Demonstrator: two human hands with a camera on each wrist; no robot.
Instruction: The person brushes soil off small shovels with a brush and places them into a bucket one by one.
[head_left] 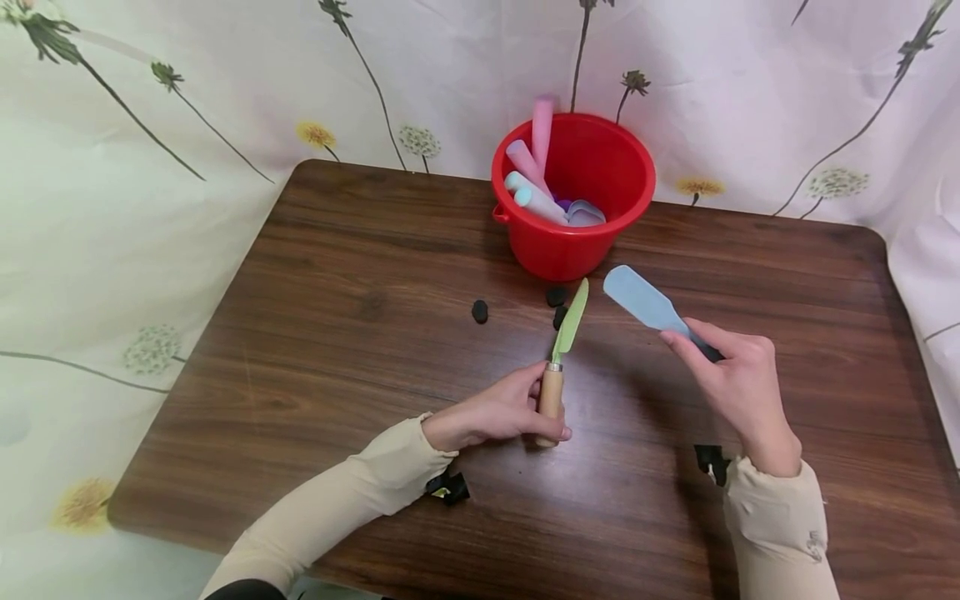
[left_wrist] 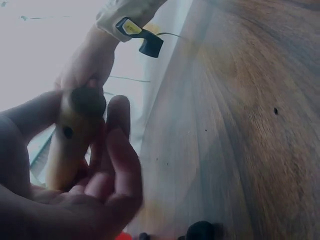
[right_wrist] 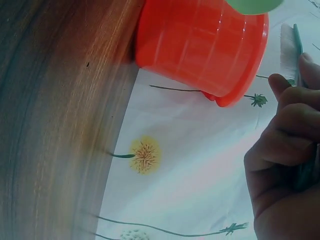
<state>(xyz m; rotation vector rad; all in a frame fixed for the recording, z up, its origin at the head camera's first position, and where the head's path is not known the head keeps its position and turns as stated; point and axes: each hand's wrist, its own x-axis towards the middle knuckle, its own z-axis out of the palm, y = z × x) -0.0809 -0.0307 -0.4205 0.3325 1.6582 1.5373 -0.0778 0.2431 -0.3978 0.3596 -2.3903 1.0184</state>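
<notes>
My left hand (head_left: pixel 517 408) grips the light wooden handle of a knife (head_left: pixel 572 329). Its green blade points away, toward the bucket. Close up in the left wrist view, the thumb and fingers surround the handle (left_wrist: pixel 65 155); its blade is out of sight there. My right hand (head_left: pixel 738 375) pinches the dark handle of a light blue spatula (head_left: pixel 641 298), whose flat, rounded head is raised toward the upper left. In the right wrist view, the spatula (right_wrist: pixel 291 55) appears nearly edge-on beyond the fingers, and the curled hand hides most of its handle.
A red bucket (head_left: pixel 570 250) stands near the back edge, with pink and pale blue rod-like handles (head_left: pixel 542 137) leaning inside. Small black oval pieces (head_left: pixel 480 312) lie before it on the brown wooden table (head_left: pixel 337 292). Flower-printed cloth (head_left: pixel 465 75) hangs behind the table.
</notes>
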